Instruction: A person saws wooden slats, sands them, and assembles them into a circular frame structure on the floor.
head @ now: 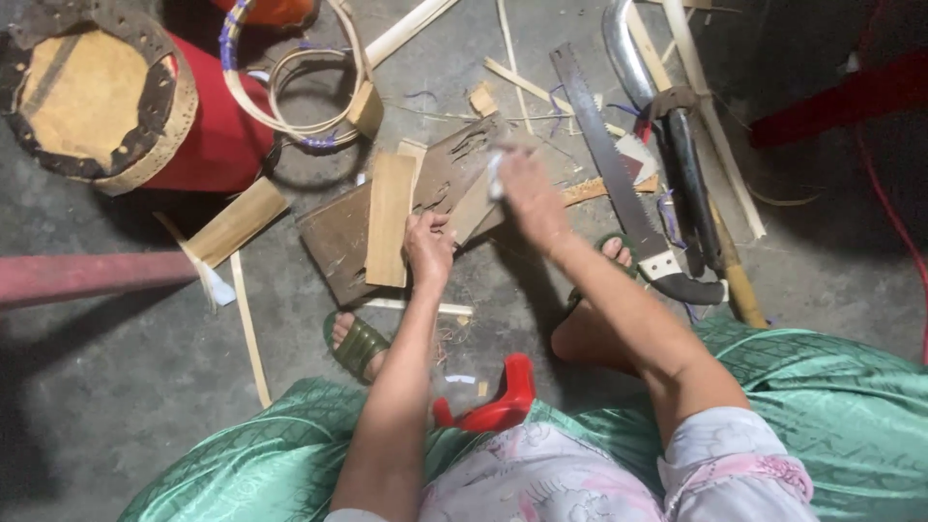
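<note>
A person sits low over a grey concrete floor [116, 367], seen from above, both bare arms reaching forward. The left hand [428, 246] presses down with curled fingers on the near end of a narrow bamboo slat [474, 208]. The slat lies across a dark, worn wooden board [333, 242] that serves as a work surface. The right hand [527, 188] is blurred at the slat's far end; it seems closed around something small and pale, but what it is, and how tight the grip, cannot be told.

The slat's long axis runs diagonally, from near left to far right, pointing away from the person. It looks light, thin and stiff along its length, likely to split along the grain, with possibly sharp edges; the flat faces near an end seem the safest hold.

A wider bamboo piece [390, 217] lies just left on the board. A hand saw [609, 164] lies to the right, coiled bamboo strips [290, 87] beyond, and a red drum-like stool [106, 97] far left.
</note>
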